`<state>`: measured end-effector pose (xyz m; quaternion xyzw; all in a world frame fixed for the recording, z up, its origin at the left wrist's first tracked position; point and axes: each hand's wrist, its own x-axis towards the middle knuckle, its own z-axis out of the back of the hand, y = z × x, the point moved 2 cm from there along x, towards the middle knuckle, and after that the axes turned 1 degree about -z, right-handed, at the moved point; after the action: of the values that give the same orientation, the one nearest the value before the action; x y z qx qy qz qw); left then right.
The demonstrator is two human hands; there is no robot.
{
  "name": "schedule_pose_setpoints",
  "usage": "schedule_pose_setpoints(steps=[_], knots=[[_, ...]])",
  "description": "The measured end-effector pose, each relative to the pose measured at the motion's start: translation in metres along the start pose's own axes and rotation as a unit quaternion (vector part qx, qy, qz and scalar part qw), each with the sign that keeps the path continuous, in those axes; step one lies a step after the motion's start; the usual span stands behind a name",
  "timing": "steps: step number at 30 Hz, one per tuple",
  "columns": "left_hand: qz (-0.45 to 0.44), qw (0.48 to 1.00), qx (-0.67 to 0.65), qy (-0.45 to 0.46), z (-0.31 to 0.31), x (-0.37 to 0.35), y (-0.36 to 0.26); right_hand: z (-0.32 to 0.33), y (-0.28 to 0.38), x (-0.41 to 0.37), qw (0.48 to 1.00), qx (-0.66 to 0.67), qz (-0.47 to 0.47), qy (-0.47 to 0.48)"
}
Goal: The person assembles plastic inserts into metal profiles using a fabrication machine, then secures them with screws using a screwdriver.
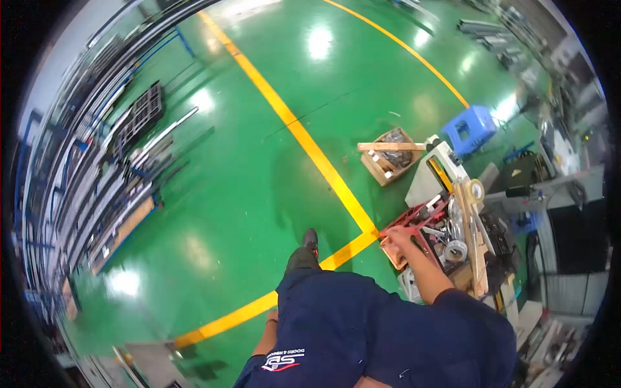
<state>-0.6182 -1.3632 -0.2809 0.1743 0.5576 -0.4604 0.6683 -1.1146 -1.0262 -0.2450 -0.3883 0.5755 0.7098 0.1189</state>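
My right hand (393,238) reaches out to the right and grips the near corner of a red crate (424,216) filled with metal parts and tools. Under that corner sits a brown box (394,257). My left hand (272,316) hangs beside my hip, holding nothing that I can see; its fingers are mostly hidden by my dark blue clothing. One of my shoes (310,239) stands on the green floor beside a yellow line (310,145).
A wooden box (388,158) with a plank across it, a white machine (436,174), a tape roll (475,191) and a blue stool (471,128) stand right. Cluttered benches (556,187) lie beyond. Racks of long metal profiles (97,194) and a black pallet (142,113) line the left.
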Motion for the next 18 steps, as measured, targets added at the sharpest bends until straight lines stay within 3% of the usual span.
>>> schedule_pose_setpoints(steps=[2, 5, 9, 15, 17, 18], knots=[[-0.015, 1.000, -0.006, -0.001, 0.014, 0.022, -0.095, -0.019, 0.011, 0.007, 0.988, -0.099, -0.119, 0.013], [-0.057, 0.998, -0.020, -0.010, 0.026, 0.059, -0.245, -0.041, 0.028, -0.004, 0.971, -0.084, -0.218, -0.048], [-0.146, 0.989, 0.018, -0.021, 0.019, 0.115, -0.456, -0.051, 0.001, 0.043, 0.933, -0.052, -0.354, -0.039], [-0.218, 0.975, -0.033, -0.016, -0.073, 0.151, -0.724, -0.054, 0.131, 0.173, 0.912, 0.235, -0.335, 0.007], [-0.227, 0.973, -0.040, 0.010, -0.121, 0.174, -0.779, -0.047, 0.204, 0.224, 0.897, 0.314, -0.311, 0.015], [-0.226, 0.974, 0.016, 0.019, -0.142, 0.193, -0.798, -0.037, 0.238, 0.253, 0.894, 0.330, -0.303, 0.026]])
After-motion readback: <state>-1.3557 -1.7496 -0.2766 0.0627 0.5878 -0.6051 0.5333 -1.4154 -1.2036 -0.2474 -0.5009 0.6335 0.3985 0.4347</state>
